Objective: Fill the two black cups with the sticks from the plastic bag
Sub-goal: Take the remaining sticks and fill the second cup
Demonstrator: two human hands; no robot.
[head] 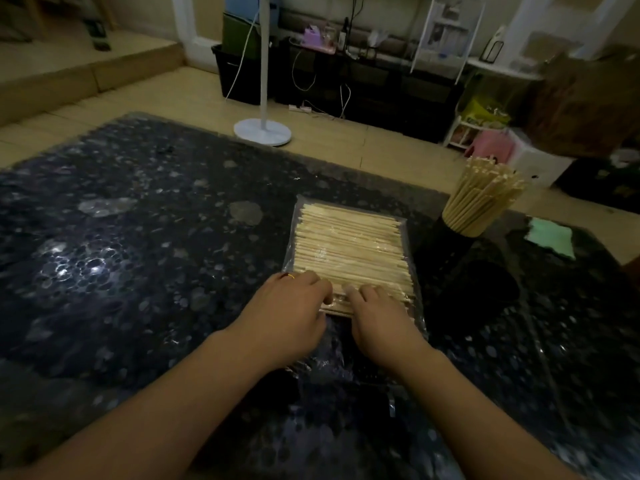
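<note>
A clear plastic bag (349, 247) packed with pale wooden sticks lies flat on the dark speckled table (138, 237), right of centre. My left hand (291, 313) and my right hand (377, 320) sit side by side on the bag's near edge, fingers curled down onto the plastic and the sticks under it. Right of the bag, a bunch of sticks (483, 197) stands upright in a black cup whose body is lost in the dark. A second black cup (485, 285) shows only as a dim dark shape in front of it.
A green cloth (550, 240) lies at the table's right edge. Beyond the table's far edge stands a white fan base (262, 132) on the tiled floor, with dark shelving and cables behind it. The table's left half is bare speckled surface.
</note>
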